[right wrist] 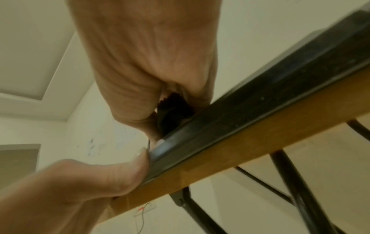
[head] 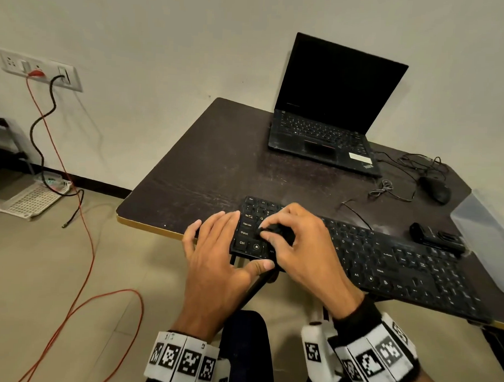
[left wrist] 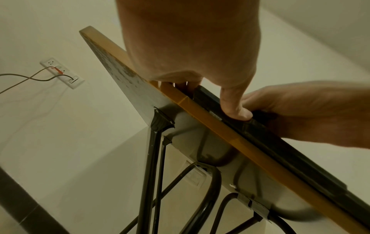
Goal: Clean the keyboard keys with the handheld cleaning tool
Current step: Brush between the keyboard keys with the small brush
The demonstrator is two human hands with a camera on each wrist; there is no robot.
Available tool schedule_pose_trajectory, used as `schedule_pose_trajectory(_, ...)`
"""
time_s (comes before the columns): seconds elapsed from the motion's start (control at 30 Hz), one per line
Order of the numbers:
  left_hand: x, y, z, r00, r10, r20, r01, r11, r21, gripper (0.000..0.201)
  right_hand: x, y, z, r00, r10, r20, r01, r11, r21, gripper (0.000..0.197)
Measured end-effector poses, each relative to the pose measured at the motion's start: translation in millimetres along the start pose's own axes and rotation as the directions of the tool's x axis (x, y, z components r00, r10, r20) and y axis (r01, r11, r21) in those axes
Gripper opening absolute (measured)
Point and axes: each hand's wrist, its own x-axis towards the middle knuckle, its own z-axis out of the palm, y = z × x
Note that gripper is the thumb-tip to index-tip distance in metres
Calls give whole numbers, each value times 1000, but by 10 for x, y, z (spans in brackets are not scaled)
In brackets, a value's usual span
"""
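Note:
A long black keyboard [head: 385, 258] lies along the near edge of the dark table [head: 217, 161]. My right hand [head: 294, 243] grips a small black cleaning tool [head: 278, 230] and holds it down on the keys at the keyboard's left end; the tool [right wrist: 172, 114] shows dark under the curled fingers in the right wrist view. My left hand [head: 214, 246] rests at the keyboard's left end, fingers spread on the table and thumb [left wrist: 238, 109] pressed against the keyboard's front edge [left wrist: 260, 134]. The keys under both hands are hidden.
An open black laptop [head: 327, 113] stands at the back of the table. A black mouse [head: 435, 188] with its cable, a small black device [head: 435, 235] and a clear plastic box [head: 489, 230] lie at the right. Cables [head: 74, 184] hang from a wall socket on the left.

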Motion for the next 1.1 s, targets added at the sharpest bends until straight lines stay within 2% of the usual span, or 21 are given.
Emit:
schedule_pose_trajectory(0.07,4,0,0,1000,-1,-1,1,1000,1,99,-121,-62,2,997,-30,67,28,999,32,13)
schedule_pose_trajectory(0.2,23,-12,12,1000,-7,6,7,1000,7,102,65,55,-43,996,29,-82,-31,999,-15,11)
schedule_pose_trajectory(0.23,7,-11,12,1000,-7,10,7,1000,10,102,106,40,-25,996,37,-80,-40,999,-31,10)
schedule_pose_trajectory(0.37,-3,25,-4,1000,-17,-10,17,1000,-11,87,-45,-146,72,996,-21,90,15,998,67,11)
schedule_pose_trajectory(0.5,10,3,4,1000,-6,9,6,1000,5,101,87,-30,42,995,63,-77,-61,998,26,10)
schedule_pose_trajectory(0.53,10,-4,7,1000,-3,9,3,1000,6,103,105,-35,34,995,70,-67,-69,997,21,10)
schedule_pose_trajectory(0.63,1,-9,4,1000,2,10,-2,1000,12,102,-2,-132,20,995,31,91,-37,997,65,10)
schedule_pose_trajectory(0.67,2,-1,4,1000,2,18,-2,1000,7,101,-36,-127,-3,995,29,98,-36,997,67,10)
schedule_pose_trajectory(0.77,3,-8,-2,1000,-6,12,6,1000,-8,101,72,-8,-48,994,97,-43,-96,995,18,9)
schedule_pose_trajectory(0.8,6,-5,-2,1000,-5,13,5,1000,-6,101,110,-5,-48,993,100,-55,-100,995,5,8)
schedule_pose_trajectory(0.93,1,0,-5,1000,-1,21,1,1000,-3,100,13,-121,8,992,4,124,-8,999,32,7)
schedule_pose_trajectory(0.97,2,1,-6,1000,-5,24,5,1000,-4,99,5,-101,-5,993,17,115,-20,999,27,7)
schedule_pose_trajectory(1.07,6,-6,0,1000,-15,16,15,1000,-7,97,156,7,-60,994,108,-36,-108,994,-2,7)
schedule_pose_trajectory(1.1,2,-9,4,1000,-13,14,13,1000,-6,97,194,4,-63,993,111,-34,-112,994,-12,6)
